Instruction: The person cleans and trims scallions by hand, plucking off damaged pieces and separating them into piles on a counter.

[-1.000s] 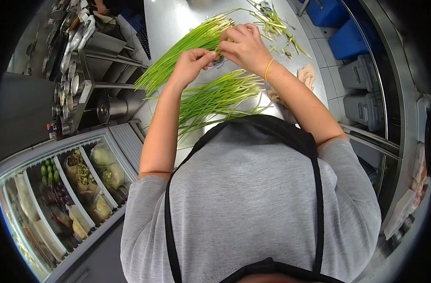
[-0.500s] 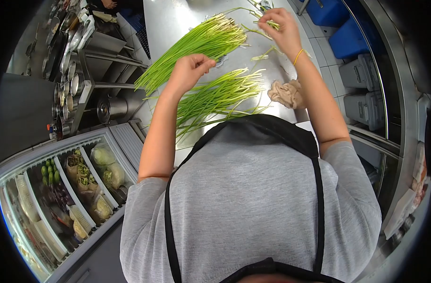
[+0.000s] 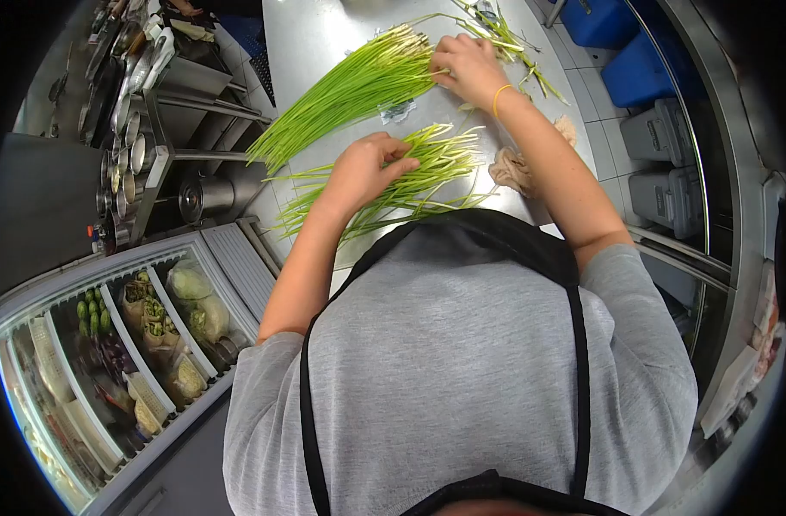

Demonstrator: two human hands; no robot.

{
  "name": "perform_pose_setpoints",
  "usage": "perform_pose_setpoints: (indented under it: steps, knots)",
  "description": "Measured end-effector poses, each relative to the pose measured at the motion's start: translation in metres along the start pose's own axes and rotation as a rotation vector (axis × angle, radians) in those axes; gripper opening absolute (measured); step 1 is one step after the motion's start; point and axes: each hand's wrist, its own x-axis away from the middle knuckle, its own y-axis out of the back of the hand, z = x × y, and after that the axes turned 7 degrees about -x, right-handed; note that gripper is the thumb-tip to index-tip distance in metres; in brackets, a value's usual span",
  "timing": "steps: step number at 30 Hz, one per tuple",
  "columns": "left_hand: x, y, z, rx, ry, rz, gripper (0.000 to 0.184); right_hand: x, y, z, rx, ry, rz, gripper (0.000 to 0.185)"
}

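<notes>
Two heaps of long thin green stems with pale ends, looking like chives, lie on the steel table. My left hand (image 3: 366, 176) is over the left part of the near heap of chives (image 3: 431, 176), fingers curled and thumb close to them; whether a stem is between them is hidden. My right hand (image 3: 472, 70) is at the pale end of the larger far heap of chives (image 3: 358, 82). Its fingers bend down in a pinch at the stem ends, and what they hold cannot be made out. A yellow band circles the right wrist.
Loose trimmings (image 3: 517, 47) lie at the table's far right. A crumpled beige cloth (image 3: 511, 170) sits under my right forearm. To the left stand a glass-topped vegetable fridge (image 3: 122, 344) and a pot rack (image 3: 156, 163). Blue bins (image 3: 634, 69) stand at right.
My right hand has moved left and nearer, from the trimmings to the far heap's pale ends. My left hand has come down and right onto the near heap. More trimmings show at the far right.
</notes>
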Motion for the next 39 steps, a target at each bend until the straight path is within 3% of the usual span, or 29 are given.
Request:
perform_pose_setpoints:
  steps: [6, 8, 9, 11, 15, 17, 28, 30, 34, 37, 39]
  knots:
    - [-0.019, 0.017, 0.012, 0.018, 0.027, -0.158, 0.029, -0.002, -0.014, 0.007, -0.037, -0.084, 0.036, 0.008]
    - [-0.031, 0.017, 0.021, -0.24, -0.079, -0.421, 0.03, 0.002, -0.008, 0.008, -0.085, -0.065, 0.015, 0.007]
    - [-0.037, 0.018, 0.02, -0.237, -0.081, -0.42, 0.03, 0.004, -0.002, 0.01, -0.131, -0.048, -0.006, 0.006]
    - [-0.048, 0.019, 0.015, -0.42, -0.153, -0.618, 0.029, 0.01, 0.01, 0.016, -0.174, -0.016, -0.045, 0.007]
    - [-0.065, 0.01, 0.018, -0.422, -0.267, -0.644, 0.023, 0.017, 0.024, 0.023, -0.269, 0.055, -0.129, 0.008]
    - [-0.067, 0.008, 0.019, -0.322, -0.143, -0.375, 0.017, 0.021, 0.028, 0.023, -0.283, 0.035, -0.118, 0.009]
    - [-0.055, 0.009, 0.006, -0.352, -0.182, -0.462, 0.014, 0.026, 0.018, 0.028, -0.356, -0.056, -0.103, 0.014]
    - [-0.053, 0.008, 0.005, -0.341, -0.179, -0.469, 0.014, 0.026, 0.011, 0.021, -0.725, -0.044, -0.192, 0.011]
    - [-0.045, 0.006, 0.007, -0.34, -0.151, -0.492, 0.014, 0.031, 0.013, 0.003, -0.82, -0.152, -0.307, 0.015]
    - [-0.039, 0.006, 0.013, -0.324, -0.118, -0.501, 0.014, 0.037, 0.014, -0.03, -0.695, -0.233, -0.396, 0.014]
    - [-0.036, 0.008, 0.017, -0.308, -0.105, -0.508, 0.014, 0.042, 0.009, -0.06, -0.753, -0.36, -0.617, 0.014]
